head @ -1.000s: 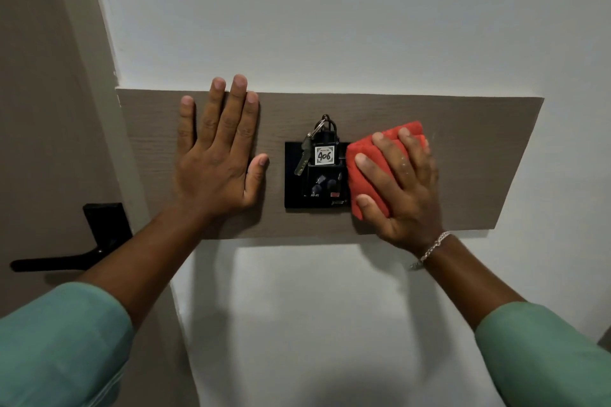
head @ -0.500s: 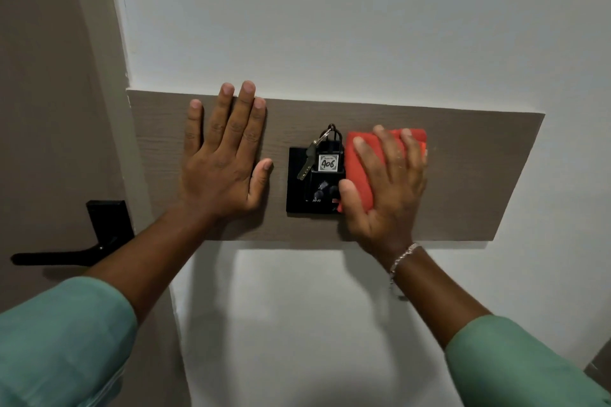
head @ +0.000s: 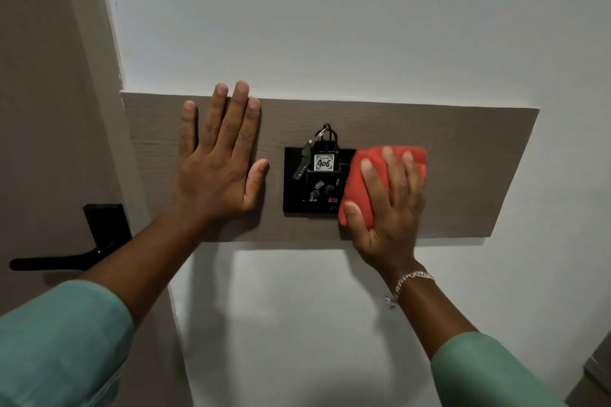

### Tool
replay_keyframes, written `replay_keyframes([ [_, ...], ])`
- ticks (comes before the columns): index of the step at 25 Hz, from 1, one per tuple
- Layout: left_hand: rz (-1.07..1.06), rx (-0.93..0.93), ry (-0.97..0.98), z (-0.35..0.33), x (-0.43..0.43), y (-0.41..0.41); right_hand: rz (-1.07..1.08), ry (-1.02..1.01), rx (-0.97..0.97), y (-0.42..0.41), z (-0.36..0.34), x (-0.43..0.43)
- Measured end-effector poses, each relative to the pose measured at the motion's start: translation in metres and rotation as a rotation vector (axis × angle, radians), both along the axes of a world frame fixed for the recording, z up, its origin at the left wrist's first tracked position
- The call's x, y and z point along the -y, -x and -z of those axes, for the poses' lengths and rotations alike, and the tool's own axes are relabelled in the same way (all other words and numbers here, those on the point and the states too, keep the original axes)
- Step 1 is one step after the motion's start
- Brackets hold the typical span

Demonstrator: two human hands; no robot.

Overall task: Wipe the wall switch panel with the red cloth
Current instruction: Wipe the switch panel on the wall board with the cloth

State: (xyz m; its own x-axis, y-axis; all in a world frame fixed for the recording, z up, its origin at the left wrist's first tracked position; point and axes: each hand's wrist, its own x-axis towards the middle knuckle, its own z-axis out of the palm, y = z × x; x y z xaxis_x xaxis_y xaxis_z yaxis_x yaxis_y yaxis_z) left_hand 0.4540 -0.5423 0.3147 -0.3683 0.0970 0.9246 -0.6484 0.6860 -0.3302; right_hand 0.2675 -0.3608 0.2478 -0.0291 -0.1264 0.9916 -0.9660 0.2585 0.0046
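Observation:
A black switch panel point(head: 299, 195) is set in a brown wooden board point(head: 469, 172) on the white wall. A key with a tag marked 406 point(head: 323, 162) hangs in front of the panel. My right hand point(head: 388, 208) presses a folded red cloth point(head: 358, 187) flat against the panel's right edge and the board beside it. That part of the panel is hidden under the cloth. My left hand point(head: 218, 165) lies flat on the board left of the panel, fingers spread, holding nothing.
A black door handle point(head: 66, 259) sticks out from the brown door at the left. White wall point(head: 297, 26) spreads above and below the board. A silver bracelet point(head: 410, 281) sits on my right wrist.
My right hand slid the cloth left onto the panel's right side, then shifted slightly right and down. My left hand stayed flat on the board.

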Motion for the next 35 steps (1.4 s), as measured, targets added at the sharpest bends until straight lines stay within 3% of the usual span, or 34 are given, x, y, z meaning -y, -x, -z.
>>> replay_keyframes([
  [1, -0.007, -0.004, -0.001, 0.000, 0.000, 0.001, -0.012, 0.008, 0.021, 0.002, 0.007, -0.005],
  [5, -0.007, 0.004, 0.003, -0.001, 0.000, 0.000, 0.005, 0.247, 0.396, -0.037, -0.014, 0.027],
  [9, 0.004, -0.005, 0.004, 0.000, 0.000, 0.000, -0.005, 0.012, 0.013, -0.002, 0.014, -0.003],
  [13, -0.004, -0.001, 0.012, -0.001, 0.002, 0.001, -0.018, 0.231, 0.348, -0.030, -0.011, 0.024],
  [14, 0.004, -0.002, 0.006, -0.001, 0.003, 0.000, -0.008, 0.205, 0.317, -0.035, -0.013, 0.027],
  [17, -0.002, -0.006, 0.010, 0.001, 0.002, 0.001, 0.023, -0.024, -0.073, 0.000, 0.016, 0.002],
  [18, -0.008, -0.008, 0.011, 0.001, 0.001, 0.001, 0.006, -0.045, -0.076, 0.009, 0.022, -0.006],
  [22, 0.000, 0.007, -0.004, -0.001, 0.001, 0.000, -0.038, 0.288, 0.435, -0.038, 0.000, 0.033],
  [23, -0.003, 0.007, -0.005, -0.001, 0.001, 0.000, -0.032, 0.280, 0.426, -0.046, -0.002, 0.038],
  [26, 0.011, 0.003, 0.000, 0.000, 0.001, 0.001, 0.043, -0.020, -0.014, -0.007, 0.027, 0.008],
  [27, 0.007, 0.002, 0.005, 0.001, 0.002, 0.002, 0.045, -0.052, -0.031, 0.004, 0.031, -0.003],
  [28, -0.001, 0.002, 0.006, 0.000, 0.003, 0.002, 0.045, -0.008, 0.033, 0.008, 0.032, -0.003],
  [31, 0.000, -0.002, 0.005, 0.000, 0.005, 0.001, -0.039, 0.355, 0.511, -0.033, 0.012, 0.037],
  [32, -0.005, -0.002, 0.010, 0.000, 0.004, 0.001, -0.052, 0.374, 0.542, -0.046, 0.010, 0.045],
  [35, 0.003, -0.011, 0.017, 0.000, 0.003, 0.001, 0.011, 0.070, 0.116, -0.021, 0.036, 0.022],
])
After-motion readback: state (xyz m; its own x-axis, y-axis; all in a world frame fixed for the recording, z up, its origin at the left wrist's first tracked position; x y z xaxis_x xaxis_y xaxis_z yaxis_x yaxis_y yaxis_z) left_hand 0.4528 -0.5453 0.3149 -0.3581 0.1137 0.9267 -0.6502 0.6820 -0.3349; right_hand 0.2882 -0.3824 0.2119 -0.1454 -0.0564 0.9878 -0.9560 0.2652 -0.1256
